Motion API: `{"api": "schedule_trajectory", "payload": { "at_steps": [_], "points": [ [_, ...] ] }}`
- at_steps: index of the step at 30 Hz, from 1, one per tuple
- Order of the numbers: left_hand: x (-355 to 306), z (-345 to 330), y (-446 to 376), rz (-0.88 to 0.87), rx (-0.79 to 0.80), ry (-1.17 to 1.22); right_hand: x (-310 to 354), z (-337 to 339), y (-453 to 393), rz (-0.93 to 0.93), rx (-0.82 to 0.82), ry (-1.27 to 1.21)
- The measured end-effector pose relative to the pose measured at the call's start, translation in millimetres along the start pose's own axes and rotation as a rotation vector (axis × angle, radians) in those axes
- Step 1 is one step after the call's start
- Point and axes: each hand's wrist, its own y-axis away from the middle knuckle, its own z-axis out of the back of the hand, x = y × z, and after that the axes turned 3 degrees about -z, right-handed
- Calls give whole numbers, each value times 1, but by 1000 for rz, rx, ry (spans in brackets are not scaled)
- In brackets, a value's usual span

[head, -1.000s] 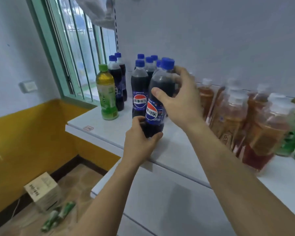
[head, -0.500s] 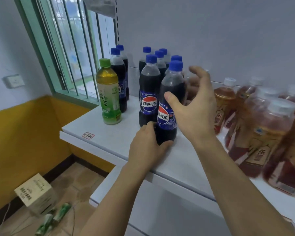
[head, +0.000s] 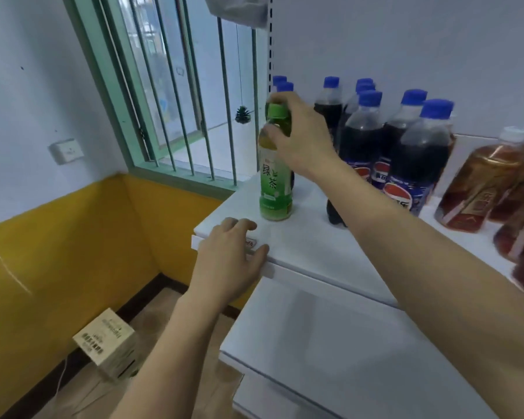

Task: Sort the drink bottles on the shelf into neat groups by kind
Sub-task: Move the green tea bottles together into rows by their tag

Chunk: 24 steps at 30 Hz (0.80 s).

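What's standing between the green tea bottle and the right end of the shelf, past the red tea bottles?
The cola bottles stand right beside the green tea bottle, with the red tea bottles beyond. The right hand grips its neck, so lifting it over seems simplest.

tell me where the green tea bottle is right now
In the head view the green tea bottle stands upright near the shelf's left front corner, left of the cola bottles, with the right hand gripping its top.

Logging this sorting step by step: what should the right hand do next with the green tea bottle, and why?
Probably lift the green tea bottle away: the right hand grips its neck, and it stands alone among the cola bottles, apart from any of its kind.
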Motion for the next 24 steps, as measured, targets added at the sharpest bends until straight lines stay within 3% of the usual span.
{"api": "schedule_trajectory", "payload": {
  "at_steps": [5,10,14,18,24],
  "points": [
    [3,-22,-15,20,-42,255,4,7,42,-6,-260,-132],
    [-24,-38,-36,-83,-129,416,5,19,121,-2,-532,-222],
    [-47,-38,-15,-240,-218,565,-9,57,178,-112,-767,-364],
    [-99,-35,23,-281,-102,935,-20,108,226,-227,-955,-479],
    [-200,-36,71,-264,-35,1366,-30,193,302,-189,-1107,-542]
  ]
}}
